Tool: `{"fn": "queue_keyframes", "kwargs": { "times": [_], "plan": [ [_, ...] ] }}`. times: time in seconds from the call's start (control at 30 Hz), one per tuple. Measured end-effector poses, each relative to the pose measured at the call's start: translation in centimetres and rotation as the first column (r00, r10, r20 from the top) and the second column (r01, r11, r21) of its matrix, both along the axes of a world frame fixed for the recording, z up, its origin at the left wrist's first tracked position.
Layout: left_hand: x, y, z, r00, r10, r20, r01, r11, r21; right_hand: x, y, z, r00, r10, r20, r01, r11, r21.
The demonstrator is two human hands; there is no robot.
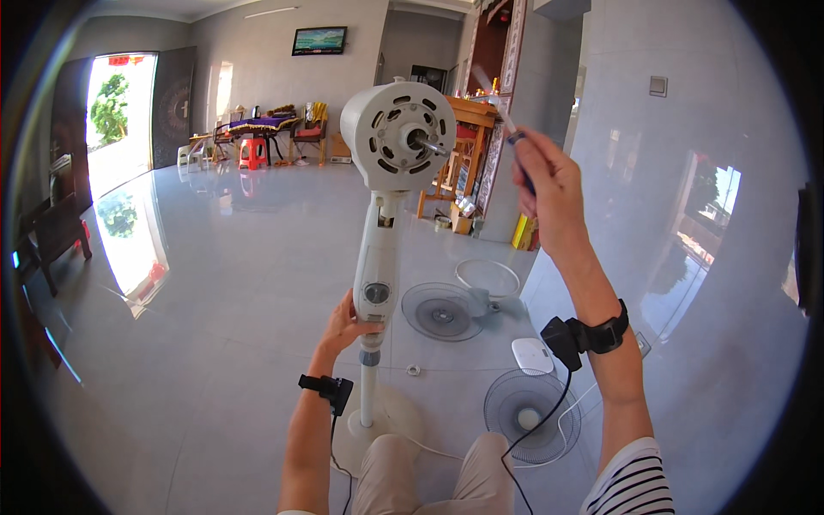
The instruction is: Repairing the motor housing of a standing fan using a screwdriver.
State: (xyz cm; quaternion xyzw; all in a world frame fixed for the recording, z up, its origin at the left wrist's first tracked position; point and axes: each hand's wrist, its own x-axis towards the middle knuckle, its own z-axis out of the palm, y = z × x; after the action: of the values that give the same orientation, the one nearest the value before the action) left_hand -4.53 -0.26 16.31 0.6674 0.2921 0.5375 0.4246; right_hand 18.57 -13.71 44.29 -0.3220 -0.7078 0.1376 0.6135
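Two grilles already lie on the floor [215, 283]: one round grille [442, 312] beside a wire ring [487, 277], another grille [531, 416] nearer the person's knees, with a white cap [532, 354] between them. The fan [396, 137] stands stripped on its pole, its motor head bare and the shaft exposed. The left hand [348, 324] is wrapped around the fan's neck just below the round knob, steadying it. The right hand [549, 184] is raised beside the motor, closed on a thin screwdriver [506, 116]. Judging by this, the covers and blades are off; work on the motor itself seems to remain.
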Motion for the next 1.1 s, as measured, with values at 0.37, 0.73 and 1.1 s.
{"fn": "queue_keyframes", "kwargs": {
  "times": [0.37,0.73,1.1],
  "plan": [
    [-0.3,0.0,0.2,1.0,-0.001,-0.013,0.001,1.0,-0.018,-1.2,-0.8,-3.0,0.987,0.073,0.147,-0.081,0.995,0.05],
    [-0.2,-0.8,0.6,1.0,-0.008,0.022,0.009,0.999,-0.044,-3.0,0.2,-5.6,0.847,0.276,-0.455,-0.259,0.961,0.101],
    [-0.1,-0.8,1.0,0.999,-0.023,-0.022,0.022,0.998,-0.062,-3.4,0.0,-5.1,0.474,0.358,-0.804,-0.251,0.931,0.267]
  ]
}}
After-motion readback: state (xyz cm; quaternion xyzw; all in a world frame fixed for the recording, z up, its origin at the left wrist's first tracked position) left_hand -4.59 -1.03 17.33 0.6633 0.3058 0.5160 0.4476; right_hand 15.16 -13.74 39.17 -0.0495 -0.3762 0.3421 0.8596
